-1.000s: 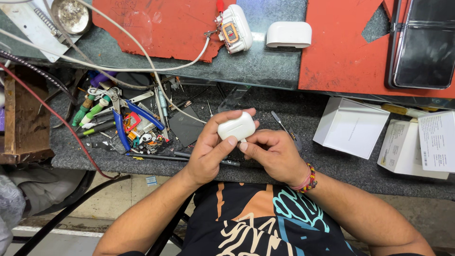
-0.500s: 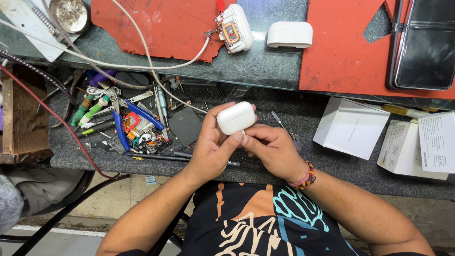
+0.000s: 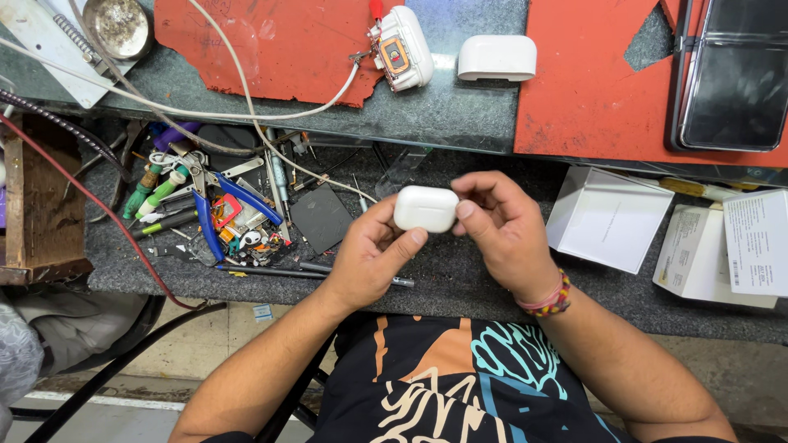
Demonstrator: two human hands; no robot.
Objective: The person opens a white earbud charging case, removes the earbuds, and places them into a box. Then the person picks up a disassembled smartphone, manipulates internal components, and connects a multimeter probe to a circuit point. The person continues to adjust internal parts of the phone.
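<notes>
Head view looks straight down on a dark speckled workbench (image 3: 492, 279); both hands meet near its middle, holding a small white rounded plastic earbud case (image 3: 425, 208) just above the surface; the left hand (image 3: 371, 254) cups the case from the left and near side, its fingers curled partly closed and its thumb pressed against the case's near edge; the right hand (image 3: 502, 226) closes on the case's right end, the thumb on the near right corner and the fingers wrapped over the far side; a red and yellow beaded bracelet (image 3: 548, 300) sits on the right wrist; the case lid looks closed.

To the left of the hands lies a heap of small tools (image 3: 215, 215), with blue-handled pliers, green-handled screwdrivers and tweezers among them; a dark square pad (image 3: 322, 216) lies just left of the left hand; farther off, on a grey glass shelf, rest 2 more white cases: an opened one showing an orange coil (image 3: 400, 47), clipped to a white cable, and a closed one (image 3: 497, 57) to its right; 2 red rubber mats (image 3: 271, 45) cover parts of that shelf; a dark phone (image 3: 730, 78) lies at the far right; 2 white cardboard boxes (image 3: 609, 217) sit right of the hands.
</notes>
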